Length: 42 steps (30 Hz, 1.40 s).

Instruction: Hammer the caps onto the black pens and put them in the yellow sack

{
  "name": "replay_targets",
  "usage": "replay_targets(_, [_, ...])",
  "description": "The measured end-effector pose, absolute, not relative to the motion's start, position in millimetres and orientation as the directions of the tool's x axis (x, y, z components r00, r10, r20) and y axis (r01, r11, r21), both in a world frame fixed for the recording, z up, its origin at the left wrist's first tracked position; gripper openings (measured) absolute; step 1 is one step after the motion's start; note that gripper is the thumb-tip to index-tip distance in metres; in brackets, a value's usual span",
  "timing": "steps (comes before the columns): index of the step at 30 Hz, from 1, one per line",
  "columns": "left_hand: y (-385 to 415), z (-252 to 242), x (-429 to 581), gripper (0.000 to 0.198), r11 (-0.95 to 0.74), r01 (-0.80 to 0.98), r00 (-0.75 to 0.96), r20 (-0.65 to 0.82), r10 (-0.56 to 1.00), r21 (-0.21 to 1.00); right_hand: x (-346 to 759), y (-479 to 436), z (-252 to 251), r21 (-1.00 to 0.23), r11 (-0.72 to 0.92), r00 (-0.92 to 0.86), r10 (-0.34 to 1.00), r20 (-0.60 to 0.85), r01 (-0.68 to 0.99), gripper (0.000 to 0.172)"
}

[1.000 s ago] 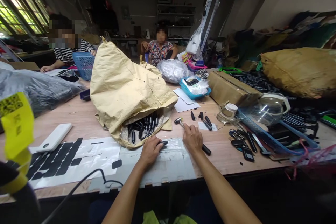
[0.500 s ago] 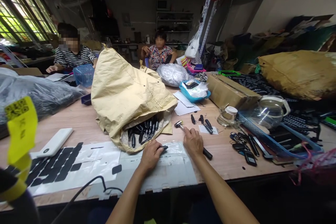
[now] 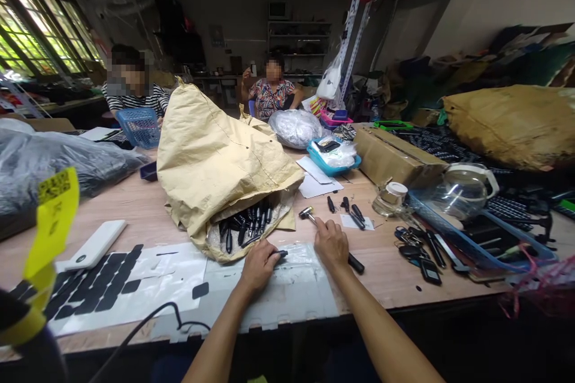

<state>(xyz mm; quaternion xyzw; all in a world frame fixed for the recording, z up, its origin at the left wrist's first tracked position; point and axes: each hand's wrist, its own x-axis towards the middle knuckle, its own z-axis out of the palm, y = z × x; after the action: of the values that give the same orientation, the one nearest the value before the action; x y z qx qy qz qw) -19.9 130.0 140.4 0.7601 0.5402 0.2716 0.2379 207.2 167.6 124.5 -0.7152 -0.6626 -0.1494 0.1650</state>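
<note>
My left hand (image 3: 258, 263) is closed on a small black part (image 3: 281, 253), pressing it onto a clear plastic sheet (image 3: 291, 278) at the near edge of the wooden table (image 3: 148, 206). My right hand (image 3: 331, 244) is wrapped round the black handle of a small hammer (image 3: 308, 213) whose metal head lies on the table beyond my fingers. Just behind my left hand a tan paper sack (image 3: 215, 161) lies open, with several black parts (image 3: 247, 221) spilling from its mouth.
White sheets with black pads (image 3: 103, 278) and a white power bank (image 3: 95, 244) lie to the left. A cardboard box (image 3: 395, 155), a jar (image 3: 390, 197), a kettle (image 3: 462, 188) and black key parts (image 3: 417, 248) crowd the right. Two people sit at the far side.
Both hands have stayed where they were on the part and the hammer. The view has shifted slightly, and the person at the far left has moved a blue basket.
</note>
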Motion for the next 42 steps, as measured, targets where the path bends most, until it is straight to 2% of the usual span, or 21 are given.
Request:
replay_targets(26, [130.3, 138.0, -21.1, 0.021, -0.309, 0.716, 0.277, 0.151, 0.949, 0.626, 204.1, 166.0, 129.6, -0.049, -0.076, 0.089, 0.905, 0.416, 0.996, 0.039])
replay_targets(42, [127.6, 148.2, -18.3, 0.025, -0.287, 0.74, 0.295, 0.09, 0.951, 0.609, 206.5, 167.5, 125.2, -0.026, -0.077, 0.08, 0.894, 0.44, 0.997, 0.039])
